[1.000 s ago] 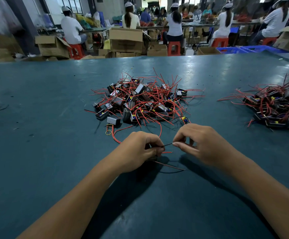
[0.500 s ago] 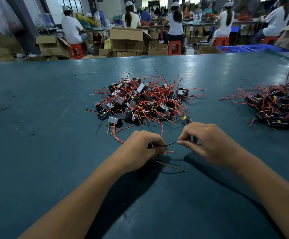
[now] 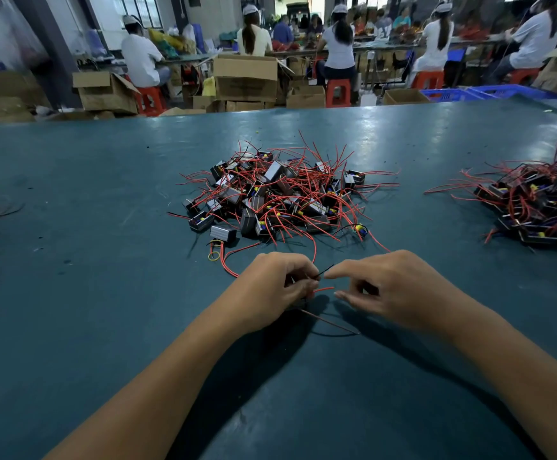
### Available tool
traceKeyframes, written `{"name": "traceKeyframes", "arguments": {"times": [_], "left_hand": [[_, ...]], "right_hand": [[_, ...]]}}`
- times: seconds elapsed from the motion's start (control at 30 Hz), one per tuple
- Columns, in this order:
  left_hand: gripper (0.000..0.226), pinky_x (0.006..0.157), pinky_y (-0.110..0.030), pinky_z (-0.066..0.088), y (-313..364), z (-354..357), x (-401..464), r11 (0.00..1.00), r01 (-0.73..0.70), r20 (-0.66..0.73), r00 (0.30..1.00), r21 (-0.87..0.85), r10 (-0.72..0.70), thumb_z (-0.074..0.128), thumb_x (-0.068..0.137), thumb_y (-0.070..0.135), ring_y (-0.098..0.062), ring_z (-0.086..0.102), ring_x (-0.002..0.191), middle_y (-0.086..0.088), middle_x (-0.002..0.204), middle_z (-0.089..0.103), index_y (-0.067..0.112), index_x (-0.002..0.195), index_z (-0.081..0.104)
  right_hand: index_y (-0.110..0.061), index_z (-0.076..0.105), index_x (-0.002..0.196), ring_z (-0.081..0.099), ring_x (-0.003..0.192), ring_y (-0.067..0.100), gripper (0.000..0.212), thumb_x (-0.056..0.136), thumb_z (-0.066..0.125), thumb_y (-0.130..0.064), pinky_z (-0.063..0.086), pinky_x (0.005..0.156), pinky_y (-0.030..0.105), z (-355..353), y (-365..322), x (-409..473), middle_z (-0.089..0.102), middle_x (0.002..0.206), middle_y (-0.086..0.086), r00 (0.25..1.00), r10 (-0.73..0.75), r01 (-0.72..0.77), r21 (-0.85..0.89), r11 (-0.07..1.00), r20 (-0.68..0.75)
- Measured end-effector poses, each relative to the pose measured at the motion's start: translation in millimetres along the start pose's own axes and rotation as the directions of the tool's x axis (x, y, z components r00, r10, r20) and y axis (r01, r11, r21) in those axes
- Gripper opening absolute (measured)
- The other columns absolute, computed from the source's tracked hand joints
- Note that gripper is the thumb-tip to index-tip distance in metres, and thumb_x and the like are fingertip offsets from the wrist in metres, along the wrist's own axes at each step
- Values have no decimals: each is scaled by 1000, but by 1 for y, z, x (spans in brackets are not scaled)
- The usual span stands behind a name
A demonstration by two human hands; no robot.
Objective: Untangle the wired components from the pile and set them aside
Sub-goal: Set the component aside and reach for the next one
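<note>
While left hand (image 3: 278, 287) pinches wires (image 3: 323, 272) (component apparently hidden), near table edge (image 3: 303, 410) open.

Moderately dim indoor scene, lit from above and from windows (image 3: 137, 11) far beyond the hands. Soft pale glare patches lie on the table (image 3: 403, 127) beyond the hands. Broad, soft-edged shadows fall beneath the forearms and under the left hand (image 3: 277, 287) and right hand (image 3: 393, 290). Wide-angle distortion bends the table's far edge and stretches the forearms toward the lower corners. The seated workers (image 3: 338, 44) in the background appear soft and slightly blurred.
</note>
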State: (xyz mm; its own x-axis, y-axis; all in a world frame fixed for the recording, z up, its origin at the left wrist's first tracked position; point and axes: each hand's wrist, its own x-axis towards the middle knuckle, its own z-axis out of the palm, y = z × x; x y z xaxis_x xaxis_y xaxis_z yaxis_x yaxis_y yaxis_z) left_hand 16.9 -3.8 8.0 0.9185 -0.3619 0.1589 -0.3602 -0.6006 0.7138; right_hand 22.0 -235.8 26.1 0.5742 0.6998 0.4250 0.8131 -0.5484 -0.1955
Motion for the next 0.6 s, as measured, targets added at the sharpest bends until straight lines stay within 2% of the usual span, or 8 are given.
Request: {"name": "traceKeyframes", "arguments": {"times": [0.1, 0.17, 0.33, 0.47, 0.6], "left_hand": [[10, 73, -39, 57, 0, 1, -1, 1000, -11, -2, 1000, 10, 11, 67, 95, 19, -14, 69, 73, 14, 78, 72, 27, 90, 68], [7, 74, -39, 57, 1, 0, -1, 1000, -9, -7, 1000, 5, 9, 67, 95, 21, -13, 69, 74, 14, 79, 73, 27, 90, 69], [5, 77, -34, 57, 3, -4, -1, 999, 30, -17, 999, -23, -31, 68, 94, 25, -5, 69, 78, 10, 82, 74, 23, 95, 73], [7, 71, -27, 55, 4, -3, -1, 999, 37, -22, 999, -17, -38, 68, 94, 27, -6, 68, 74, 9, 80, 74, 22, 94, 73], [10, 73, -28, 55, 5, -5, -2, 998, 39, 11, 999, -43, -38, 68, 94, 34, -6, 68, 76, 10, 83, 73, 25, 95, 73]], "right_hand": [[-20, 72, 100, 61, 61, 20, 11, 91, 69, -25, 52, 57, 36, 4, 3, 0, 67, 70, -5, 1000, 6, -5, -32, 999, 26], [-19, 70, 96, 61, 61, 20, 7, 91, 69, -24, 51, 57, 37, 4, 3, 0, 66, 71, -5, 1000, 5, -5, -30, 1000, 18], [-23, 69, 96, 58, 65, 11, 27, 92, 55, -47, 50, 61, 35, 2, -1, 1, 66, 76, -10, 997, 13, -18, 67, 998, 74], [-29, 66, 90, 56, 66, 5, 16, 92, 61, -43, 49, 61, 35, 4, -2, 1, 62, 72, -16, 997, 58, -69, 200, 977, 60], [-27, 64, 85, 58, 68, 9, 12, 90, 64, -38, 48, 63, 32, 7, -2, 1, 61, 71, -14, 993, 105, -115, 267, 957, 51]]}}
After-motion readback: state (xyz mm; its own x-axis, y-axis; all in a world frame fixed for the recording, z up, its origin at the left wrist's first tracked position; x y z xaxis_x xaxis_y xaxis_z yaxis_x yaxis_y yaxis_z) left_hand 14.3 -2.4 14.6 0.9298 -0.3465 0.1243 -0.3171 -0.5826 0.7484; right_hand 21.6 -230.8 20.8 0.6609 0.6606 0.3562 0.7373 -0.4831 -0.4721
